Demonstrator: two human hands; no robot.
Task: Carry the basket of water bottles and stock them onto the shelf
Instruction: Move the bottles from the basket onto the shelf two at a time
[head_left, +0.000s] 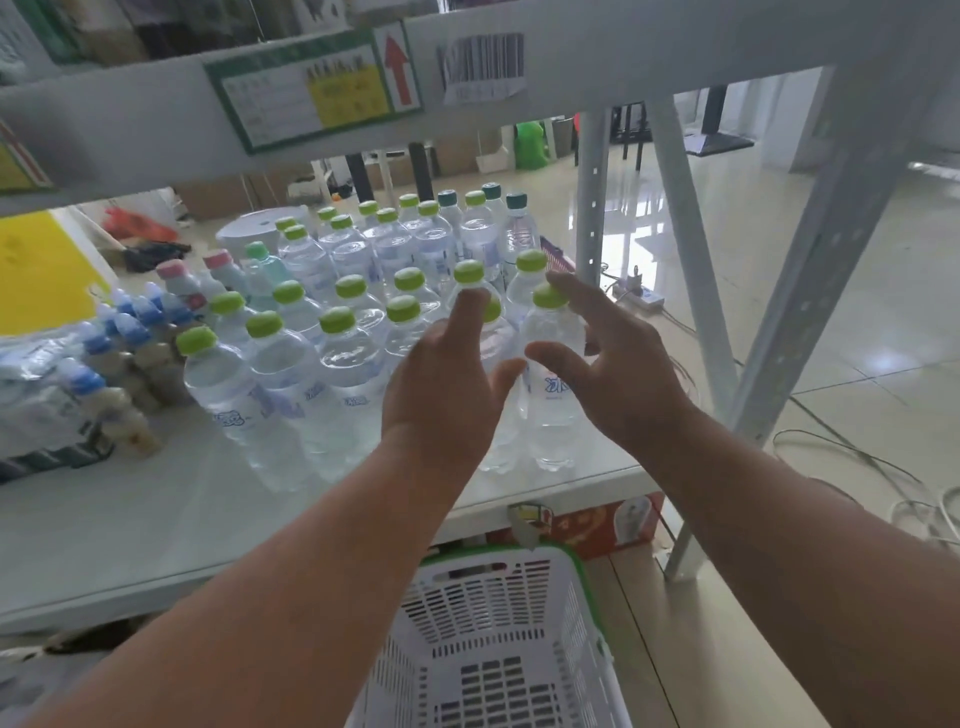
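On the white shelf board (156, 519), both hands reach among clear plastic water bottles with lime-green caps. The left hand (441, 379) is released, fingers spread, resting against 1 bottle it mostly hides. The right hand (613, 358) is also released, its thumb and fingers curved loosely around the clear green-capped front bottle (553, 374), seemingly just touching it. Below both grips sits the white slotted plastic basket (498, 644), with no bottles showing inside.
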